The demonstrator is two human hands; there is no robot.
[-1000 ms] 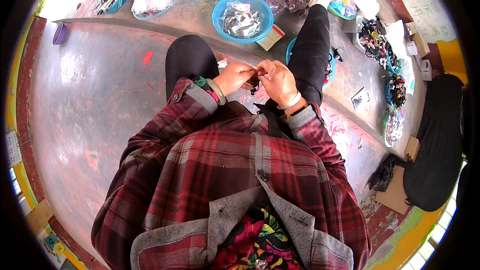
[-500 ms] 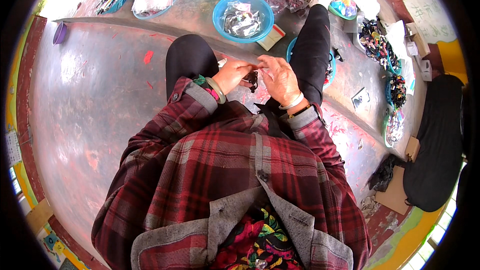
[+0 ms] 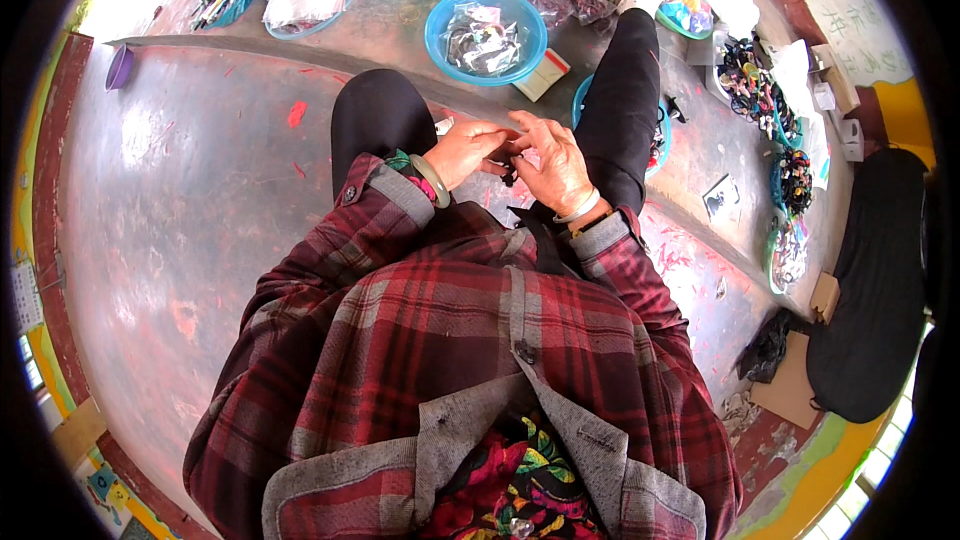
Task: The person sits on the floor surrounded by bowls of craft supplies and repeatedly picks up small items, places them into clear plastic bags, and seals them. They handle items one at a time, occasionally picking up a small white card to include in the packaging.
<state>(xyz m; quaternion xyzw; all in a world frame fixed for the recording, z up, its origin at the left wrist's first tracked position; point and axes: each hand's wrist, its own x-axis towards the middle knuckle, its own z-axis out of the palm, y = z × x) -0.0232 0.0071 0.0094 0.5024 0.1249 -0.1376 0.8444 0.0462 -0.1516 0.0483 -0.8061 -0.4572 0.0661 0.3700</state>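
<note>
1. In the middle, a person's left hand [image 3: 463,154] has its thumb and fingers pinched together, its grip apparently grasping a small black item [image 3: 508,178], partly hidden by the fingers.
2. The right hand [image 3: 556,164] meets it from the other side, fingers bent, fingertips close to the left ones; whether its own grip grasps the item cannot be told.
3. The item is between the two hands, just below their fingertips, above the person's lap. Its exact shape is too small to make out.
4. Around the hands are a bent left knee [image 3: 382,110] and an outstretched right leg [image 3: 628,90], both in black.
5. Beyond the hands, a blue basin [image 3: 437,52] holds clear plastic packets [image 3: 487,40]; a second blue basin [image 3: 581,98] is partly behind the right leg.
6. At far left, a purple bowl [image 3: 119,69] rests on the grey floor [image 3: 200,210].
</note>
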